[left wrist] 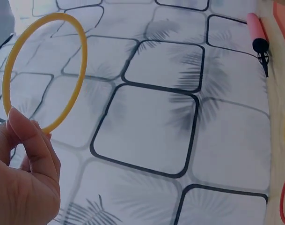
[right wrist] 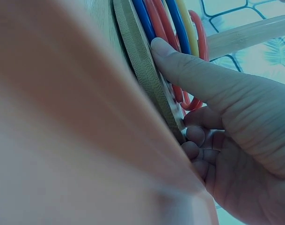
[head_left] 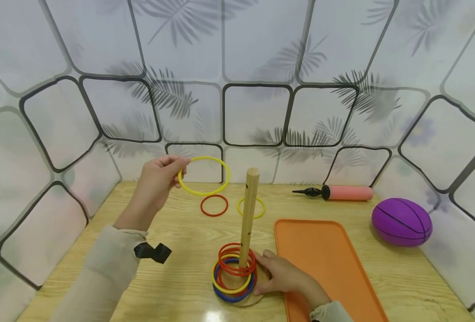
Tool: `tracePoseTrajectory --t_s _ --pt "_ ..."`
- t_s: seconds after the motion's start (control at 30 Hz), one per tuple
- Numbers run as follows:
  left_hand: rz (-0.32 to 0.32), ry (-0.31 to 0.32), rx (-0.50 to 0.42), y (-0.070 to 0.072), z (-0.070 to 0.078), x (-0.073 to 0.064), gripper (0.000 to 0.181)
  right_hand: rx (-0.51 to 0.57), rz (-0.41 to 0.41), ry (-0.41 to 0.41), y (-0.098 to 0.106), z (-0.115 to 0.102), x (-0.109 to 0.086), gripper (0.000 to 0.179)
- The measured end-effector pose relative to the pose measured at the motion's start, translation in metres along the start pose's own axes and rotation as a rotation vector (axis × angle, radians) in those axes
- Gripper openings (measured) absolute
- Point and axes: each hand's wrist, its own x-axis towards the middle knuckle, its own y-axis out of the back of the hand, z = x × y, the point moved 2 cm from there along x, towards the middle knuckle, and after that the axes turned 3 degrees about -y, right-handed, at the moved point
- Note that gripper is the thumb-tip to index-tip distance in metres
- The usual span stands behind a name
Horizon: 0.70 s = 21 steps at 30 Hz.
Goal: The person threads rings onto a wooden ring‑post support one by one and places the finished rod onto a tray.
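Note:
My left hand (head_left: 157, 176) is raised at the left, pinching a yellow ring (head_left: 229, 172) between thumb and fingers. The ring is held up in the air by its near side, as the left wrist view also shows. A wooden peg (head_left: 250, 210) rises from a round wooden base (right wrist: 144, 65). Red, yellow and blue rings (head_left: 230, 298) lie stacked around the peg's foot. My right hand (head_left: 285, 275) holds the base at its right side, thumb over the top by the rings and fingers curled at the rim.
Behind the peg, a red ring (head_left: 214, 215) and another yellow ring (head_left: 264, 208) lie on the table (head_left: 173, 250). An orange tray (head_left: 317, 250) lies at the right. Beyond it are a pink hand pump (head_left: 350, 192) and a purple ball (head_left: 402, 222). A patterned backdrop (head_left: 257, 114) surrounds the table.

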Motion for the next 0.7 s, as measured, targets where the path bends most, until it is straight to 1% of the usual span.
tracePoseTrajectory --t_s 0.13,0.23,0.37,0.53,0.63,0.7 --pt "0.008 -0.02 -0.019 -0.013 0.016 -0.003 0.014 -0.014 0.01 0.01 -0.001 0.0 0.0 0.096" --pt "0.013 -0.048 -0.036 -0.021 0.027 -0.006 0.013 -0.036 0.026 0.023 -0.001 0.001 0.0 0.096" --pt "-0.008 -0.075 -0.065 -0.032 0.039 -0.014 0.012 -0.034 0.018 0.018 -0.001 0.002 0.001 0.096" --pt "-0.058 -0.097 -0.072 -0.046 0.045 -0.024 0.012 -0.014 -0.001 0.006 -0.001 0.002 0.001 0.097" --pt "-0.084 -0.115 -0.062 -0.053 0.044 -0.027 0.012 -0.019 -0.001 0.003 -0.001 0.002 0.001 0.096" --pt "-0.093 -0.113 -0.062 -0.057 0.042 -0.03 0.012 -0.023 0.001 0.005 -0.001 0.002 0.001 0.096"
